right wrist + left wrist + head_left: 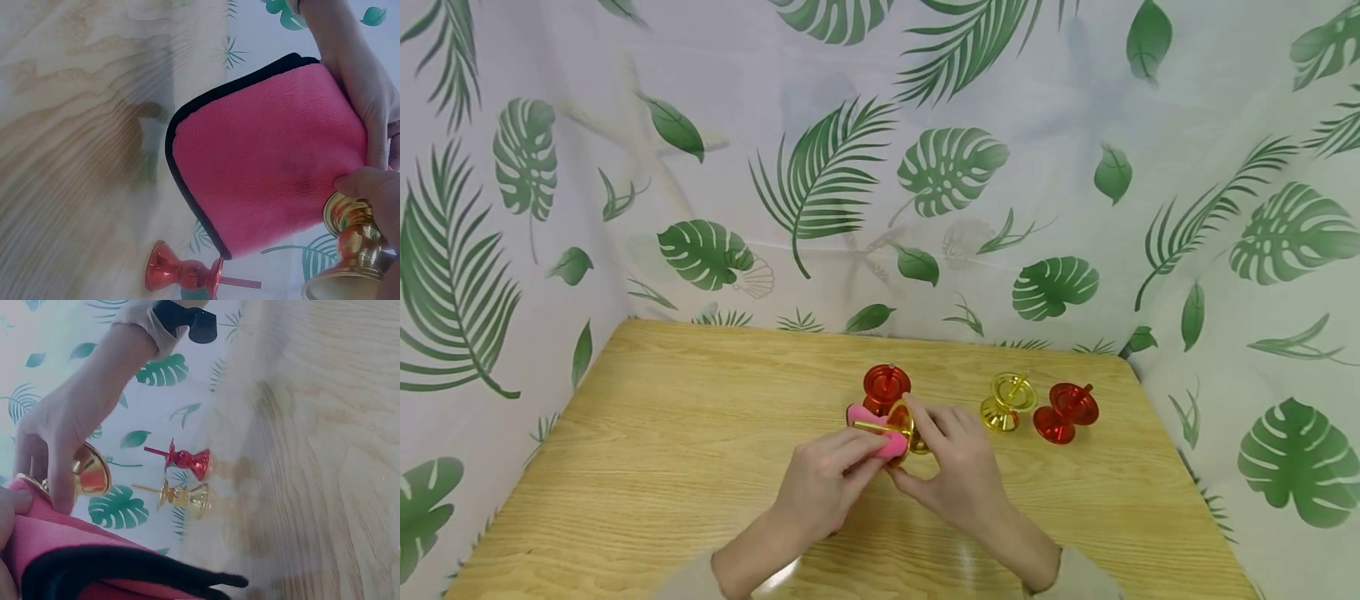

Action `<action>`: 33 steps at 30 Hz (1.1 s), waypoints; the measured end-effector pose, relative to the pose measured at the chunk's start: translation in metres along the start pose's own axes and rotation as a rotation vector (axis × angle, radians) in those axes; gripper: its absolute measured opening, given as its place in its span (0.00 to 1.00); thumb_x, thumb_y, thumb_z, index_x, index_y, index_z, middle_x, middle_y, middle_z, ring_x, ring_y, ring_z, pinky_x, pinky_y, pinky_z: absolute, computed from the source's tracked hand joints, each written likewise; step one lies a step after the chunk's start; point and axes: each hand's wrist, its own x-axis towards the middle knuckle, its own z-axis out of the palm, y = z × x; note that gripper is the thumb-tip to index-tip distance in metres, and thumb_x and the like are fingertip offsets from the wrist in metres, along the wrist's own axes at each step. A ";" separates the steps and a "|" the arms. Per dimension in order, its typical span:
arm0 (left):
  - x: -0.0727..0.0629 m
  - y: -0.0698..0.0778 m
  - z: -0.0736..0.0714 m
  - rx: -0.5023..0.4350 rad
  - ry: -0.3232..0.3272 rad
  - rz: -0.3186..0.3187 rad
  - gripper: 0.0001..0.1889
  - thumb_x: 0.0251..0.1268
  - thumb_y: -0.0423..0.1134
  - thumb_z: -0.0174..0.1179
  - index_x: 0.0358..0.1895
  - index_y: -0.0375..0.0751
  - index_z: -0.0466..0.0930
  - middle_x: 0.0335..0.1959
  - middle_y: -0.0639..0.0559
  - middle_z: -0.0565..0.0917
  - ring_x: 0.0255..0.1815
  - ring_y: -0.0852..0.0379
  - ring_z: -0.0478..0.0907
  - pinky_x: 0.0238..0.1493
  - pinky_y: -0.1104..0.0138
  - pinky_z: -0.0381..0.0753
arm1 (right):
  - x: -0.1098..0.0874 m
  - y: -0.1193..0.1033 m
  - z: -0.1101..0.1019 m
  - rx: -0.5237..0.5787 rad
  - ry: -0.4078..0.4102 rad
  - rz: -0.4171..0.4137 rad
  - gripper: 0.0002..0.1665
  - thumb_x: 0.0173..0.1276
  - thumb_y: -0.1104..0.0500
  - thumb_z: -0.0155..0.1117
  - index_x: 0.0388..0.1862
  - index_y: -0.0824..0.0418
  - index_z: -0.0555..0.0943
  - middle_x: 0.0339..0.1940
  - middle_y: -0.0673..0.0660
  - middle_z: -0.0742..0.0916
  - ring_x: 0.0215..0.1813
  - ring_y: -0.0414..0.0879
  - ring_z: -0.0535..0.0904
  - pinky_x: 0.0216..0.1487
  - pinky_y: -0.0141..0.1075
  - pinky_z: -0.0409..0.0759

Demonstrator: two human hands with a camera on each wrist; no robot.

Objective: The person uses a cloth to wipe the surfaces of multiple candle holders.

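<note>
My right hand [961,462] grips a shiny gold candle holder [357,245] by its dish, tilted on its side with the spike pointing left. In my left hand [820,479] is a pink cloth [269,150] with a black edge, pinched between thumb and fingers. The cloth touches the inside of the dish, beside the spike. A folded flap of it hangs below the hands in the right wrist view. Part of the holder's stem is hidden behind the right fingers.
Just behind the hands stands a red candle holder [886,385]. Farther right are another gold candle holder [1007,402] and a second red one [1066,412], both upright on the wooden table [685,417]. A leaf-patterned curtain [850,200] closes off the back and sides.
</note>
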 end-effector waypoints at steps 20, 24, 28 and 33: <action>0.004 0.014 -0.006 0.036 0.019 0.067 0.16 0.49 0.29 0.81 0.44 0.40 0.93 0.34 0.51 0.93 0.34 0.60 0.91 0.41 0.74 0.90 | -0.002 -0.005 -0.008 0.131 -0.042 0.065 0.54 0.36 0.55 0.92 0.68 0.60 0.81 0.39 0.54 0.88 0.39 0.43 0.75 0.44 0.40 0.75; 0.002 0.011 -0.007 0.114 0.020 0.152 0.16 0.47 0.30 0.82 0.43 0.40 0.93 0.33 0.52 0.91 0.32 0.61 0.90 0.38 0.76 0.89 | -0.001 -0.005 -0.014 0.243 -0.143 0.181 0.51 0.41 0.55 0.91 0.69 0.60 0.81 0.43 0.54 0.90 0.42 0.41 0.75 0.42 0.34 0.75; 0.002 0.008 -0.011 0.163 0.033 0.196 0.17 0.45 0.31 0.83 0.42 0.40 0.92 0.34 0.51 0.89 0.31 0.61 0.89 0.36 0.76 0.88 | -0.001 -0.003 -0.019 0.313 -0.207 0.279 0.49 0.47 0.54 0.90 0.70 0.58 0.81 0.49 0.54 0.90 0.45 0.41 0.76 0.39 0.30 0.78; 0.002 0.002 -0.019 0.168 0.065 0.205 0.16 0.48 0.30 0.81 0.43 0.37 0.92 0.34 0.48 0.89 0.29 0.60 0.88 0.32 0.77 0.87 | -0.001 -0.001 -0.022 0.296 -0.227 0.320 0.49 0.48 0.53 0.90 0.71 0.58 0.80 0.51 0.54 0.91 0.46 0.43 0.78 0.39 0.31 0.79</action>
